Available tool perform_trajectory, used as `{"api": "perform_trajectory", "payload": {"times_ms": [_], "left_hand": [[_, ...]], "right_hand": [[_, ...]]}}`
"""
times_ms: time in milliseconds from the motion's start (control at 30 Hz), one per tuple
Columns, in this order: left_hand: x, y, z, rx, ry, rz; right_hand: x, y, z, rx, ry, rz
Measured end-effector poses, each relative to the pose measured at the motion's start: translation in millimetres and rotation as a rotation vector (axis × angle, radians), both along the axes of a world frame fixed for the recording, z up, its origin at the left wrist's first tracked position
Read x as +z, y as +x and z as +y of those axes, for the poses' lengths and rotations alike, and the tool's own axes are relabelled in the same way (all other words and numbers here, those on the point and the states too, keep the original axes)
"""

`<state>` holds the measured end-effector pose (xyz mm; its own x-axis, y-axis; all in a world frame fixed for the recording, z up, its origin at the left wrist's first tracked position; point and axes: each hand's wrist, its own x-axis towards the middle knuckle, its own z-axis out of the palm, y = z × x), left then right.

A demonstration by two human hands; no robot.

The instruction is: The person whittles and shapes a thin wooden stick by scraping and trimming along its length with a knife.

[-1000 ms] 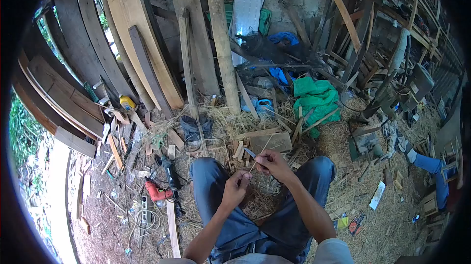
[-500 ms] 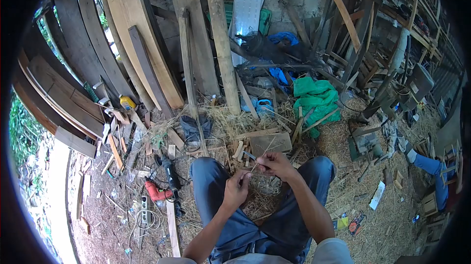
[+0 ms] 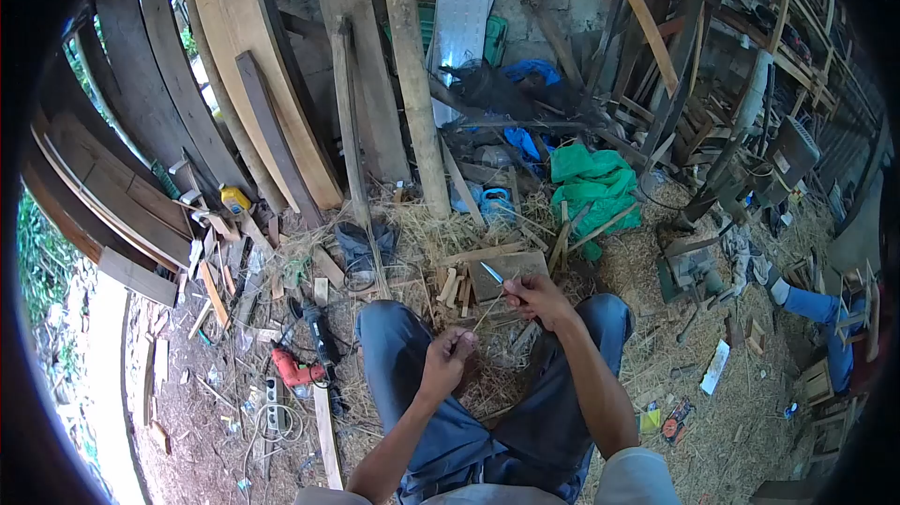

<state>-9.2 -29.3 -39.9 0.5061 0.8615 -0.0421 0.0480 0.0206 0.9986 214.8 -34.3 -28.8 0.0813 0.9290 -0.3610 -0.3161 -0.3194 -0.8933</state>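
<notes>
Between my knees, my left hand (image 3: 444, 361) pinches a thin pale strip (image 3: 483, 319), which looks like split bamboo or a stiff stalk. It slants up towards my right hand (image 3: 540, 304), whose fingers are wrapped round a knife (image 3: 491, 271). Its shiny blade points up and left, while the handle is mostly hidden in the fist. Whether the strip's upper end touches the right fingers I cannot tell. Just beyond the blade, a flat wooden block (image 3: 525, 266) lies on the ground, with several small wood pieces (image 3: 452, 287) beside it.
A red drill (image 3: 296, 370), a black power tool (image 3: 321, 334) and a power strip (image 3: 274, 404) with a coiled cord lie at left. Long planks (image 3: 258, 13) lean behind. A green cloth (image 3: 595, 184) lies ahead. At right is another person's blue-clad leg (image 3: 814, 304).
The hands have drawn slightly apart. My right hand has turned and moved a little right, bringing the knife blade up into plainer view. My left hand keeps the strip.
</notes>
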Motion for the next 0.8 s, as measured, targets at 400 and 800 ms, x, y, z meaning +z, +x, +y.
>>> {"api": "perform_trajectory", "payload": {"times_ms": [400,800], "left_hand": [[-16,25,9,-0.002,-0.070,-0.087],[-2,1,-1,-0.097,-0.374,-0.083]], "right_hand": [[-7,-18,-4,-0.005,0.041,0.078],[-7,29,-7,-0.172,0.033,0.043]]}}
